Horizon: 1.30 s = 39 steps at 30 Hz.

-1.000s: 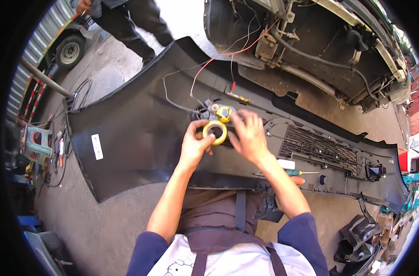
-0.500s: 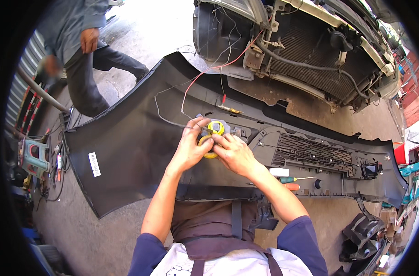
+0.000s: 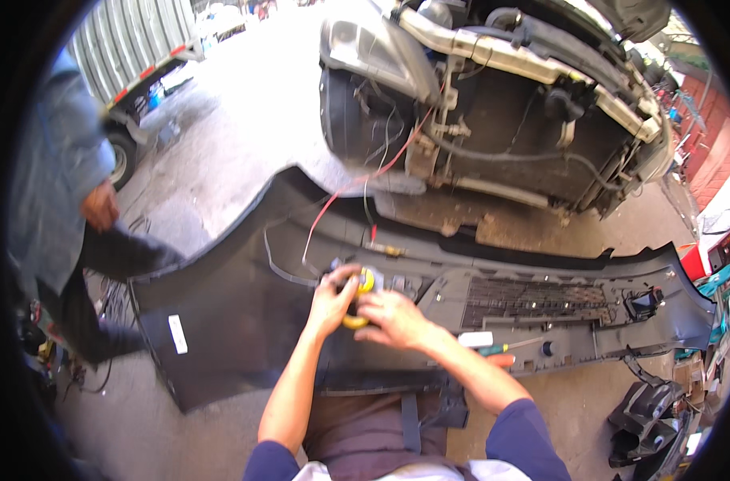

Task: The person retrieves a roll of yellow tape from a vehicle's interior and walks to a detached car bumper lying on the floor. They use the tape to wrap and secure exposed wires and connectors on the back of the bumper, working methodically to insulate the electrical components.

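My two hands meet over the black inner face of a car bumper [image 3: 236,329]. My left hand [image 3: 331,303] is closed round the end of a thin grey wire [image 3: 273,260] that curves in from the left. My right hand [image 3: 397,317], slightly blurred, has its fingers curled at a ring-shaped roll of yellow tape [image 3: 354,321] between the hands. A second yellow ring [image 3: 366,279] shows just beyond my fingertips, around a round part. What the fingertips pinch is partly hidden. A red wire [image 3: 329,200] runs from the car down to the bumper near my left hand.
Beyond the bumper stands a car [image 3: 533,128] with its front end stripped. On the bumper's right lie a screwdriver [image 3: 501,348], a white block [image 3: 475,340] and a mesh grille [image 3: 533,301]. Another person [image 3: 60,200] stands at the left; a truck [image 3: 132,48] is behind.
The view has tilted up, showing more of the car and a truck. The other person appears farther left. My right hand has spread across the yellow roll; my left stays at the wire.
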{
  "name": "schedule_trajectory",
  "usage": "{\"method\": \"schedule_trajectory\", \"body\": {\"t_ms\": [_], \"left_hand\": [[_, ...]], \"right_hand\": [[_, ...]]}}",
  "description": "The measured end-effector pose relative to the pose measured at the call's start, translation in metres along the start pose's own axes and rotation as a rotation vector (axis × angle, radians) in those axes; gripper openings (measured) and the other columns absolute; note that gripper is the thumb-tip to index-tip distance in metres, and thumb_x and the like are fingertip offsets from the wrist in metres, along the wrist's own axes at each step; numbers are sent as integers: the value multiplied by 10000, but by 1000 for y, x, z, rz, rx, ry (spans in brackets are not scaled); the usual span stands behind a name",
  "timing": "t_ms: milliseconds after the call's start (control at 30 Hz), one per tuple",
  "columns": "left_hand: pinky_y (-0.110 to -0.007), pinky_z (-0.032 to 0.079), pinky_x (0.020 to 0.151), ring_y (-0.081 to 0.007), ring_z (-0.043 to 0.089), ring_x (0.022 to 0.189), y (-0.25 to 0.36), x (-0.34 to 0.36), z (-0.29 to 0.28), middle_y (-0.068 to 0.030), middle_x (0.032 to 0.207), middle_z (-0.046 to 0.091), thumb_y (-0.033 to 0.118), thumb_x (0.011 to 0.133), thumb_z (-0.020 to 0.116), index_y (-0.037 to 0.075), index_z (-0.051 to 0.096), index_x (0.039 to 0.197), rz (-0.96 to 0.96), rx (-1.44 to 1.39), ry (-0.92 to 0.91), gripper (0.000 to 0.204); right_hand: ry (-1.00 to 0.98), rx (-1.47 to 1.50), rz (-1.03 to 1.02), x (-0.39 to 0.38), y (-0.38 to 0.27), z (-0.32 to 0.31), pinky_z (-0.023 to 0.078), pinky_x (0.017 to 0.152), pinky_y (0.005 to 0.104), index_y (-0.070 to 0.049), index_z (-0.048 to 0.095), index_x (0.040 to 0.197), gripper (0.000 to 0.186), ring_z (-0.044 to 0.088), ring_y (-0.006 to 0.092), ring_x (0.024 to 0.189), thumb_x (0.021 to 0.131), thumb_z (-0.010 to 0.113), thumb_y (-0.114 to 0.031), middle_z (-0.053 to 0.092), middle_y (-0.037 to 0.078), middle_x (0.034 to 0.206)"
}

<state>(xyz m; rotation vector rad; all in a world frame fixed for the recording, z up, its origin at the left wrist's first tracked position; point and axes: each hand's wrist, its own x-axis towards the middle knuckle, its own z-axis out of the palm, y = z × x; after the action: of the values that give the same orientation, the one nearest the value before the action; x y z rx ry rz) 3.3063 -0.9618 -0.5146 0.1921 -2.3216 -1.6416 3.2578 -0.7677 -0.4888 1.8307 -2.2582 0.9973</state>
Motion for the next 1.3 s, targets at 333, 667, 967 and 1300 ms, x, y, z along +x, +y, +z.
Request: {"method": "schedule_trajectory", "body": {"t_ms": [333, 667, 967, 1300], "left_hand": [[-309, 514, 919, -149, 647, 1014, 22, -6, -10, -79, 1098, 725, 158, 996, 631, 16, 697, 1216, -113, -160, -2, 270], [-306, 508, 869, -137, 636, 947, 17, -7, -14, -70, 1021, 725, 148, 975, 642, 23, 703, 1190, -71, -85, 58, 256], [-284, 485, 918, -119, 600, 1010, 9, -15, -18, -58, 1120, 688, 129, 977, 623, 47, 630, 1350, -170, -169, -63, 382], [-306, 538, 876, -158, 670, 993, -18, 8, -29, -95, 1163, 707, 62, 957, 653, 1, 643, 1274, -73, -201, 178, 323]], "right_hand": [[-111, -399, 45, 9, -8, -39, 474, 765, 403, -124, 681, 817, 432, 629, 244, 834, 933, 644, -538, 664, 24, 949], [-19, -525, 93, 24, 33, -46, 429, 761, 439, -124, 653, 918, 266, 588, 267, 928, 921, 676, -389, 630, 34, 1005], [49, -340, 93, 49, 61, -11, 460, 778, 416, -99, 653, 1009, 174, 596, 281, 943, 917, 681, -244, 623, 61, 1084], [128, -58, 87, 48, 64, -2, 526, 960, 450, -43, 640, 1176, 274, 611, 384, 1165, 908, 670, -88, 597, 143, 1345]]}}
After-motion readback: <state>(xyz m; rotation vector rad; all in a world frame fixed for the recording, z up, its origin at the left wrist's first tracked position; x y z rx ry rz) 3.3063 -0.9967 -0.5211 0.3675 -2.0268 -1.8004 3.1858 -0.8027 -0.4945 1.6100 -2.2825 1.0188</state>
